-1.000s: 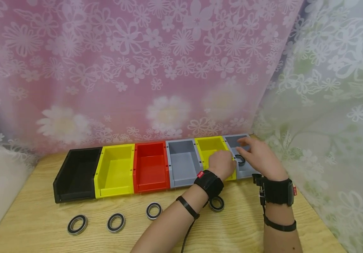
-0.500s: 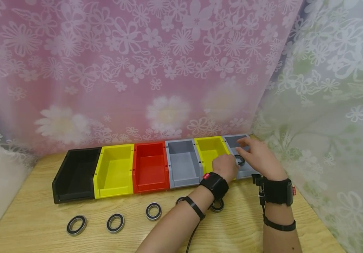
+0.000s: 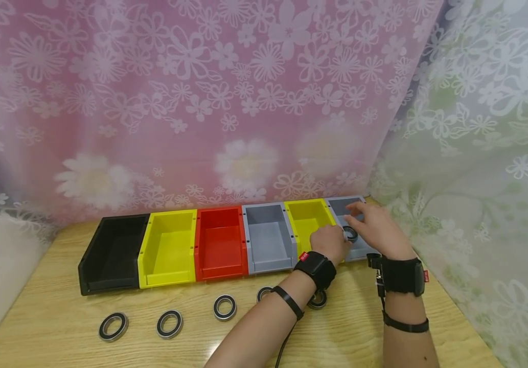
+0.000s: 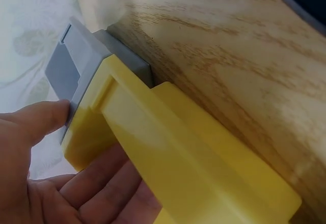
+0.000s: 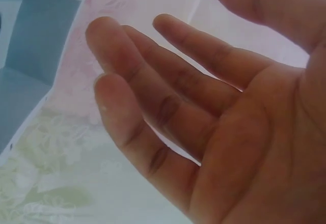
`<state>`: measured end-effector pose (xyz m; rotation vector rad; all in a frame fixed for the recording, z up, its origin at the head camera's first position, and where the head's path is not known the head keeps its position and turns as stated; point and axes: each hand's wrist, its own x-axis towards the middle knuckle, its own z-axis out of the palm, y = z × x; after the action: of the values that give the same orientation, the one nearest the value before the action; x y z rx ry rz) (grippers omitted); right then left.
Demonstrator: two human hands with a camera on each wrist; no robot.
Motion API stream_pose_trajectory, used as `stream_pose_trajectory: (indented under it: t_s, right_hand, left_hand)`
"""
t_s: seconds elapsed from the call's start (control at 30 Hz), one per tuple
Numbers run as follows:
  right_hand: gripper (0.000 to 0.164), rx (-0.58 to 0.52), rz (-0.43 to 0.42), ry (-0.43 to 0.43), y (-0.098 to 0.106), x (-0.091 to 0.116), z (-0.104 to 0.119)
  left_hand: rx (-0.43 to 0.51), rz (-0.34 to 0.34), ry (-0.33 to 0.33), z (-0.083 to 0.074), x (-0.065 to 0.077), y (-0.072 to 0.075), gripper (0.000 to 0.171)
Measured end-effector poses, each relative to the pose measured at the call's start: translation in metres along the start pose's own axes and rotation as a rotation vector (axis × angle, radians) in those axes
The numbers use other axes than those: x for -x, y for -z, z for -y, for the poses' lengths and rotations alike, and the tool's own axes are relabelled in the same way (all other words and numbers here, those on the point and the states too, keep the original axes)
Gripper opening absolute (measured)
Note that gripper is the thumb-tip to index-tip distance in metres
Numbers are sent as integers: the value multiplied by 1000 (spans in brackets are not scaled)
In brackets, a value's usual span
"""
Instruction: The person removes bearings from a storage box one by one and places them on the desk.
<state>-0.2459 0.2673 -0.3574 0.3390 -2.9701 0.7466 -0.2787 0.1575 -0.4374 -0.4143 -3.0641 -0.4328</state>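
Observation:
At the joint between the right yellow bin and the rightmost grey bin, my left hand grips the side wall. In the left wrist view its thumb lies against the grey edge, and the other fingers reach into the yellow bin. A black-sealed ball bearing is in that grey bin, just right of the left hand. Over the same bin my right hand is held with relaxed, spread fingers; in the right wrist view its palm holds nothing.
Leftward in the row are a grey bin, a red bin, a yellow bin and a black bin. Bearings lie in front on the wooden table; my left forearm partly covers two. Floral curtains stand behind and right.
My left hand has shifted a little to the right along the yellow bin, and part of a bearing has come out from behind the forearm. The right hand stays where it was.

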Motion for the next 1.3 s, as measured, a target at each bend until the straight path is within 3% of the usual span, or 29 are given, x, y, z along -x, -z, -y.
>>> stream_pose_trajectory:
  t_s: [0.2, 0.53, 0.73, 0.93, 1.3]
  right_hand:
    - [36, 19, -8, -13, -7, -9, -15]
    - [37, 24, 60, -59, -35, -27, -49]
    - [42, 66, 118, -126, -43, -33, -58]
    - [45, 103, 178, -133, -50, -35, -68]
    - [35, 99, 193, -153, -59, -37, -72]
  left_hand:
    - [-28, 20, 8, -1, -6, -7, 38]
    - [-35, 12, 21, -1, -7, -12, 40]
    - [-46, -20, 9, -1, -7, -13, 42]
    - [-57, -54, -11, 0, -6, -14, 42]
    - [-58, -73, -22, 1, -4, -13, 42]
